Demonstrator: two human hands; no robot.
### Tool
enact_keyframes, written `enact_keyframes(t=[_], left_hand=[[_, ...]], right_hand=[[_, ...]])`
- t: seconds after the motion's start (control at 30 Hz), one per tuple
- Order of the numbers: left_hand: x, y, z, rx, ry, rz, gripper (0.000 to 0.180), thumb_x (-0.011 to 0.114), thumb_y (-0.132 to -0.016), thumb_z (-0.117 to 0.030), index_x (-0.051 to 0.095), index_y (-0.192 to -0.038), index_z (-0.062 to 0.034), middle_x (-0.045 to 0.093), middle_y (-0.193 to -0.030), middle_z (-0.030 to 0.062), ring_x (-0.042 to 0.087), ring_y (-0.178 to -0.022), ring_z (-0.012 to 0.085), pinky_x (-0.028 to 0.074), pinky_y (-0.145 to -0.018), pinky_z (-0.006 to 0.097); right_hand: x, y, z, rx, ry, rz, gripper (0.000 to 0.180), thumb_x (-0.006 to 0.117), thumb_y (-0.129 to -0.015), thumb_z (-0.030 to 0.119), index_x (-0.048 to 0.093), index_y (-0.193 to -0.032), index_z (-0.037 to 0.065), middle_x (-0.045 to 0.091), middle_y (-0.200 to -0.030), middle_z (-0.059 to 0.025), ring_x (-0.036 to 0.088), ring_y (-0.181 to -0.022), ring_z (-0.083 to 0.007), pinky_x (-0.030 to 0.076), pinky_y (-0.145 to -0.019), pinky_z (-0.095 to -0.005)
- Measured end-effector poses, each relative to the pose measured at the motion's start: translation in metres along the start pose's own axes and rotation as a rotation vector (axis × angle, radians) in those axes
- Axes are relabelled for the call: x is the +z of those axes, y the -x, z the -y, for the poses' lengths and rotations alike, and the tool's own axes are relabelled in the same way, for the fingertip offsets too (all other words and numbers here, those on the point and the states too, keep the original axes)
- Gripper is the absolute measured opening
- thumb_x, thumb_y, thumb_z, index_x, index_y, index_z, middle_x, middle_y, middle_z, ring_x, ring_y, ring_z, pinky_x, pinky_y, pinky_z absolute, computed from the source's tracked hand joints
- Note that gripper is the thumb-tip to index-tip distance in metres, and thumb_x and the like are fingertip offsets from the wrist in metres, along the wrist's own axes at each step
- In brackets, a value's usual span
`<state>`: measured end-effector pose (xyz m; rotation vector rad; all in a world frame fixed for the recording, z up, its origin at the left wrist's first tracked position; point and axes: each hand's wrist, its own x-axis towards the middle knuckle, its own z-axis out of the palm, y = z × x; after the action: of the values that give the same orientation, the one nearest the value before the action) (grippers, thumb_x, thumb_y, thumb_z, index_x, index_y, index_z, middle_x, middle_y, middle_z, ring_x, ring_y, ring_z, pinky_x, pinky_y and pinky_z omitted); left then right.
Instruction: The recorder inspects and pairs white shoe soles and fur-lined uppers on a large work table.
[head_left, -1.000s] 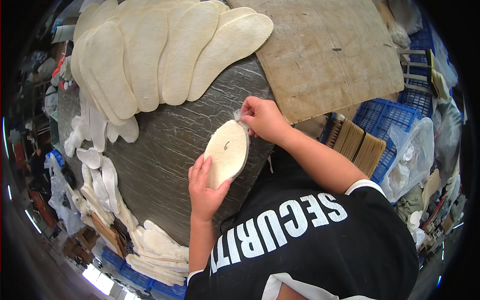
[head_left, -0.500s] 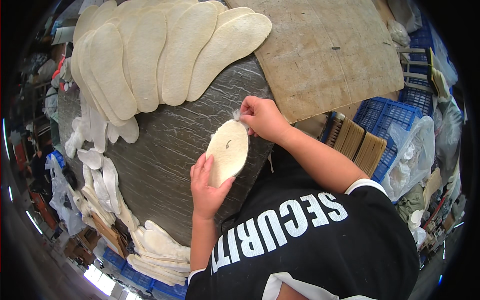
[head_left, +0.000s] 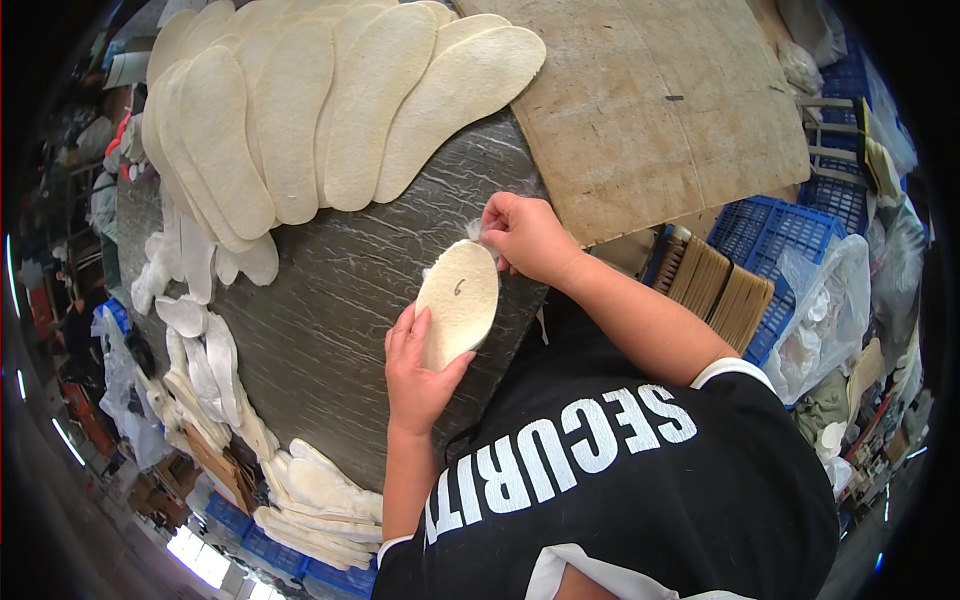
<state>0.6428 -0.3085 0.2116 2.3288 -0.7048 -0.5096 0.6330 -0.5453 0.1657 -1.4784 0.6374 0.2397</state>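
Observation:
A cream, fuzzy insole with a dark handwritten mark tilts above the dark table top. My left hand grips its lower end, thumb on one side and fingers on the other. At its upper tip, my right hand pinches a small tuft of whitish fluff. More fluff shows along the insole's edge. Farther off, several large cream insoles lie fanned out, overlapping one another.
A worn tan board covers the far right. Left, white scraps and insoles pile along the table edge, with more stacked insoles nearer me. Blue crates, bundled tan strips and a clear plastic bag stand at right.
My left hand and the insole have shifted very slightly to the right. My right hand keeps its pinch at the tip, almost unmoved.

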Motion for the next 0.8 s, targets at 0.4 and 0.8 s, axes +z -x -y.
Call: enact_keyframes(t=[0.4, 0.8], left_hand=[[0.002, -0.002, -0.002, 0.029, -0.035, -0.004, 0.075, 0.085, -0.053, -0.014, 0.055, -0.120, 0.0019, 0.052, -0.128, 0.0167, 0.051, -0.108, 0.0340, 0.043, -0.093, 0.040], [0.002, -0.001, -0.004, 0.022, -0.052, -0.016, 0.081, 0.087, -0.049, -0.022, 0.055, -0.119, 0.0031, 0.051, -0.128, 0.0171, 0.050, -0.109, 0.0350, 0.043, -0.093, 0.042]], right_hand=[[0.000, 0.001, 0.001, 0.040, -0.018, 0.009, 0.008, 0.061, -0.083, 0.003, 0.055, -0.087, 0.000, 0.062, -0.071, -0.0058, 0.057, -0.050, -0.0083, 0.044, -0.041, -0.0228], [0.004, 0.026, 0.001, -0.846, 0.589, -0.140, 0.043, 0.075, -0.069, 0.009, 0.055, -0.107, 0.007, 0.060, -0.107, -0.0104, 0.059, -0.095, -0.0244, 0.049, -0.079, -0.0372]])
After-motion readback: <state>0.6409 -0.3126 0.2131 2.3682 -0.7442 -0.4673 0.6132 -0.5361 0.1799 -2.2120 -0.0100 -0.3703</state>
